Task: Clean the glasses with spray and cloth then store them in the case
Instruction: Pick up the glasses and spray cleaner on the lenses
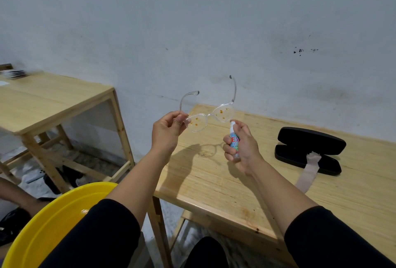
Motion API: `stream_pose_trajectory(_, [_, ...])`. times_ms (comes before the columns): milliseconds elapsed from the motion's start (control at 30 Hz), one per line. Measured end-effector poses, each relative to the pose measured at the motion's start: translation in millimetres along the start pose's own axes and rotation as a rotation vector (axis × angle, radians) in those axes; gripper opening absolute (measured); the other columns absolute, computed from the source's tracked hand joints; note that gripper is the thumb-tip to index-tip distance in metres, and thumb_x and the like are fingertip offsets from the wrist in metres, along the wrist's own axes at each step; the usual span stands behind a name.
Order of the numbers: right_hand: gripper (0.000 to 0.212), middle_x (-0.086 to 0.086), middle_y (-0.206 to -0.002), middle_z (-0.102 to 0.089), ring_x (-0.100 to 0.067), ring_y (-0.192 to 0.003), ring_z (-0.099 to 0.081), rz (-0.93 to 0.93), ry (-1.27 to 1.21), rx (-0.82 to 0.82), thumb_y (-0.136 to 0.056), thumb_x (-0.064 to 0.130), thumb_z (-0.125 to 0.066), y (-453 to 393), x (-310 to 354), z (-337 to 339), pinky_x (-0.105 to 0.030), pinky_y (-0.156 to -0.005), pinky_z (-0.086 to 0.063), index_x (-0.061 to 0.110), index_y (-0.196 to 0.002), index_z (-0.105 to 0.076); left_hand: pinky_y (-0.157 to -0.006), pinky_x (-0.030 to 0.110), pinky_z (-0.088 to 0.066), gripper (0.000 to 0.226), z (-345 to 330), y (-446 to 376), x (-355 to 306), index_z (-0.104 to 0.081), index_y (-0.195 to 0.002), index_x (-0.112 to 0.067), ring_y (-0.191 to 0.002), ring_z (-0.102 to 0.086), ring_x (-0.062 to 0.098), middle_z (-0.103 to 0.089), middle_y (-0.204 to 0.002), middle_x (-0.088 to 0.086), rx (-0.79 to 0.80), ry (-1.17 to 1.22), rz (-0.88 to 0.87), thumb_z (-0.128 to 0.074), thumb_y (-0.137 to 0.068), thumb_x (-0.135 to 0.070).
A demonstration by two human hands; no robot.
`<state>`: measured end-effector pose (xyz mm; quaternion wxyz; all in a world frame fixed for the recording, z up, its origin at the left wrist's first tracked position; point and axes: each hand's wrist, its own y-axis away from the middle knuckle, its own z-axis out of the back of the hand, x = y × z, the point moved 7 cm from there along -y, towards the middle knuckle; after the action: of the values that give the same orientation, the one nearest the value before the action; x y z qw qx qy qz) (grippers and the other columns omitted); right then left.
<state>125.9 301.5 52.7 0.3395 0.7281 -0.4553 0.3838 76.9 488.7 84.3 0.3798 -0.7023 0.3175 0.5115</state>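
Clear-framed glasses point(209, 114) with yellow-brown specks on both lenses hang in the air above the wooden table point(214, 177), temples unfolded toward the wall. My left hand point(168, 130) pinches the frame at its left hinge. My right hand point(240, 145) grips a small white spray bottle point(234, 137), nozzle just below the right lens. An open black glasses case point(310, 150) lies on the table to the right. A grey cloth point(308, 171) trails from the case onto the tabletop.
A yellow basin point(42, 225) sits low at the left beside my left arm. A second wooden table point(53, 100) stands further left, with a small stack of flat items at its far corner. The grey wall rises behind both tables.
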Motion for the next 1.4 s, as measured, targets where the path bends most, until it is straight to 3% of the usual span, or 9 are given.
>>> stream_pose_trajectory(233, [0.017, -0.001, -0.055, -0.043, -0.009, -0.03, -0.028, -0.102, 0.027, 0.148, -0.098, 0.026, -0.04, 4.1, -25.4, -30.5, -0.012, -0.034, -0.023, 0.03, -0.113, -0.048, -0.079, 0.019, -0.054, 0.012, -4.7, 0.8, -3.8, -0.066, -0.089, -0.006, -0.074, -0.067, 0.007, -0.064, -0.082, 0.009, 0.004, 0.006, -0.006, -0.055, -0.092, -0.012])
stream_pose_trajectory(433, [0.016, -0.001, -0.054, -0.044, -0.009, -0.03, -0.028, -0.087, 0.097, 0.156, -0.097, 0.029, -0.041, 0.9, -24.7, -31.4, -0.013, -0.035, -0.024, 0.028, -0.112, -0.046, -0.082, 0.02, -0.055, 0.012, -3.8, 1.1, -2.1, -0.066, -0.093, -0.003, -0.075, -0.069, 0.007, -0.064, -0.091, 0.011, -0.003, 0.019, 0.017, -0.057, -0.091, -0.011])
stream_pose_trajectory(567, [0.018, -0.006, -0.067, -0.046, -0.012, -0.034, -0.035, -0.027, 0.235, 0.12, -0.098, 0.028, -0.041, -2.4, -19.5, -25.6, -0.016, -0.035, -0.03, 0.03, -0.115, -0.044, -0.084, 0.021, -0.055, 0.016, -4.6, 0.9, -4.8, -0.065, -0.098, 0.0, -0.074, -0.069, 0.005, -0.064, -0.093, 0.012, -0.006, -0.01, 0.012, -0.056, -0.092, -0.012])
stream_pose_trajectory(667, [0.029, -0.006, -0.078, -0.045, -0.017, -0.044, -0.042, 0.037, 0.469, 0.03, -0.095, 0.019, -0.04, -3.3, -12.0, -13.3, -0.02, -0.036, -0.033, 0.034, -0.12, -0.044, -0.087, 0.024, -0.054, 0.014, -6.6, -0.6, -6.5, -0.065, -0.096, -0.004, -0.073, -0.069, 0.004, -0.064, -0.093, 0.012, -0.006, -0.036, 0.015, -0.056, -0.092, -0.012])
stream_pose_trajectory(800, [0.039, -0.007, -0.083, -0.055, -0.016, -0.053, -0.05, 0.285, 0.821, -0.159, -0.089, 0.013, -0.041, 1.9, 20.7, 10.6, -0.024, -0.044, -0.044, 0.033, -0.121, -0.047, -0.089, 0.026, -0.053, 0.015, -8.7, -3.4, -10.3, -0.065, -0.099, -0.002, -0.07, -0.068, 0.003, -0.064, -0.091, 0.011, -0.009, -0.034, 0.015, -0.054, -0.093, -0.012])
stream_pose_trajectory(1000, [0.036, -0.005, -0.094, -0.062, -0.013, -0.074, -0.055, 0.511, 0.865, -0.331, -0.088, 0.013, -0.053, 21.7, 75.1, 44.6, -0.001, -0.038, -0.036, 0.028, -0.121, -0.058, -0.089, 0.027, -0.052, 0.017, -21.9, -6.7, -12.8, -0.065, -0.1, -0.002, -0.071, -0.069, 0.004, -0.065, -0.089, 0.008, -0.003, -0.036, 0.007, -0.054, -0.093, -0.013])
stream_pose_trajectory(1133, [0.033, 0.0, -0.089, -0.067, -0.015, -0.087, -0.062, 0.62, 0.875, -0.424, -0.088, 0.017, -0.057, 40.9, 104.1, 69.2, 0.002, -0.05, -0.04, 0.027, -0.119, -0.062, -0.088, 0.027, -0.051, 0.012, -45.7, -2.7, -14.7, -0.066, -0.093, -0.007, -0.071, -0.068, 0.004, -0.065, -0.082, 0.003, 0.042, -0.018, -0.001, -0.055, -0.092, -0.012])
stream_pose_trajectory(1233, [0.034, 0.003, -0.085, -0.066, -0.011, -0.082, -0.061, 0.689, 0.922, -0.528, -0.086, 0.016, -0.06, 61.6, 124.6, 87.6, 0.007, -0.061, -0.036, 0.025, -0.119, -0.063, -0.086, 0.026, -0.052, 0.012, -69.1, 1.7, -15.5, -0.066, -0.092, -0.007, -0.069, -0.067, 0.002, -0.065, -0.084, 0.006, 0.083, -0.005, -0.012, -0.055, -0.092, -0.011])
stream_pose_trajectory(1400, [0.035, 0.004, -0.084, -0.065, -0.007, -0.08, -0.06, 0.749, 0.909, -0.658, -0.083, 0.013, -0.063, 100.7, 154.2, 121.1, 0.009, -0.062, -0.031, 0.021, -0.116, -0.065, -0.085, 0.021, -0.054, 0.014, -115.7, 15.7, -17.9, -0.064, -0.098, -0.003, -0.068, -0.067, 0.002, -0.063, -0.083, 0.003, 0.171, 0.03, -0.031, -0.052, -0.094, -0.009])
